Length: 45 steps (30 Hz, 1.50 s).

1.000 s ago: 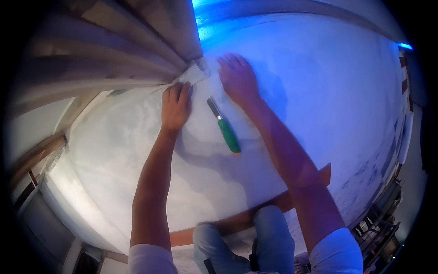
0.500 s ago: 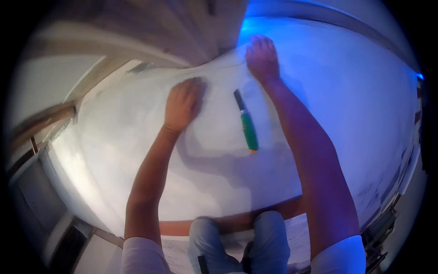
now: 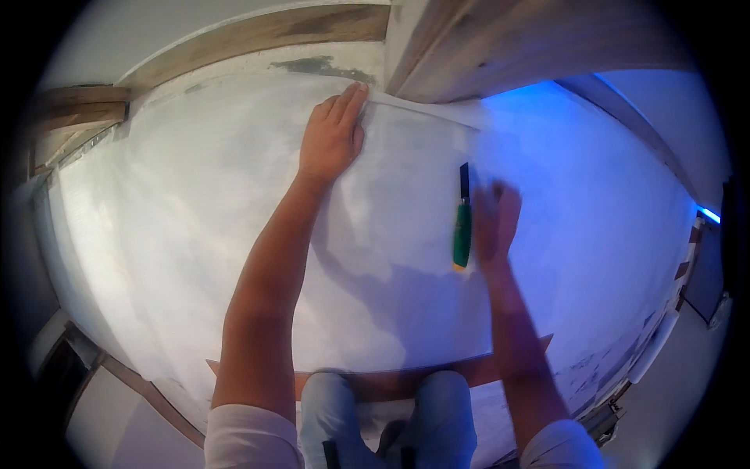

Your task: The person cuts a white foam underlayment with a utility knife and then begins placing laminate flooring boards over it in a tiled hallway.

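Note:
A broad white sheet (image 3: 234,195) covers the surface before me, its far edge loose and slightly raised beside a wooden post. My left hand (image 3: 334,134) lies on the sheet by that far edge with its fingers stretched out and holding nothing. Close to the right of a utility knife (image 3: 462,234) is my right hand (image 3: 498,223), smeared by motion, so its fingers do not show clearly. The knife has a green handle, a yellow end and a dark blade that points away from me. It lies on the sheet, and I see no grip on it.
The thick wooden post (image 3: 484,55) juts in from the upper right. A wooden rail (image 3: 273,31) runs along the far wall. Under my knees is a reddish-brown board (image 3: 398,383). Blue light falls on the right side, near a bright strip (image 3: 709,214).
My right hand has come back from the far edge to beside the knife. The left hand has moved farther forward, and its fingers are straighter. The view has shifted too.

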{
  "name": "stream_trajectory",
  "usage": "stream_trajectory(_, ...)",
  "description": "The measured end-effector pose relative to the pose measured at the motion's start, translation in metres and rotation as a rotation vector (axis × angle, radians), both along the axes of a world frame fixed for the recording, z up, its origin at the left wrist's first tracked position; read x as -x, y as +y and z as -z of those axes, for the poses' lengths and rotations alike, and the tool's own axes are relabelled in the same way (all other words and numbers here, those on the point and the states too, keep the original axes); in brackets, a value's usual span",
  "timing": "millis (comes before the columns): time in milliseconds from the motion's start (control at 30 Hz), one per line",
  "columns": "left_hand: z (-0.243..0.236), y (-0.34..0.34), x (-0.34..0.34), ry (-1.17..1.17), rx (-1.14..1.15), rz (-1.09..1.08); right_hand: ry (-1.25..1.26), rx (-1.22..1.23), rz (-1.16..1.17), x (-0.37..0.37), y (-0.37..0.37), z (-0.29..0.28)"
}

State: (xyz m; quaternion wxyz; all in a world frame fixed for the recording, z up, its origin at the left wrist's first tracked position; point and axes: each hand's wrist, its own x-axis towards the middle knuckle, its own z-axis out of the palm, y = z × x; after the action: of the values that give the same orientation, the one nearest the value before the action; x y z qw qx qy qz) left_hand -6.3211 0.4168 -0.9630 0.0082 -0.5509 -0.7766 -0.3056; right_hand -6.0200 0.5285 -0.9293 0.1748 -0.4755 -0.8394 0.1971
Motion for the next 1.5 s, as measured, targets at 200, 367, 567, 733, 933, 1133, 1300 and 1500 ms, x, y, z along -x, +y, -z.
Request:
stream_trajectory(200,0.003,-0.004,0.001,0.023,0.019,0.091,-0.262,0.267,0.082,-0.030,-0.099,-0.015)
stream_trajectory(367,0.001,-0.004,0.001,-0.042,-0.005,0.097,-0.008,0.388,-0.035,0.031,-0.117,-0.016)
stream_trajectory(567,0.002,0.004,0.002,-0.055,-0.006,0.106,-0.117,0.254,-0.002,0.142,-0.076,0.004)
stream_trajectory(733,0.003,-0.001,0.005,-0.068,0.014,0.101,-0.150,0.235,-0.036,0.143,-0.099,0.004)
stream_trajectory(933,-0.001,0.003,0.004,-0.071,-0.010,0.097,-0.241,0.257,0.026,0.184,-0.064,-0.003)
stream_trajectory(1133,0.002,0.006,0.003,-0.050,0.035,0.099,-0.277,0.274,0.047,0.193,-0.054,0.007)
stream_trajectory(1300,0.010,0.008,0.006,0.042,0.014,0.076,-0.322,0.344,0.011,0.158,-0.090,0.006)
stream_trajectory(1500,0.009,0.008,0.004,-0.019,0.027,0.074,-0.406,0.424,0.008,0.102,-0.140,-0.011)
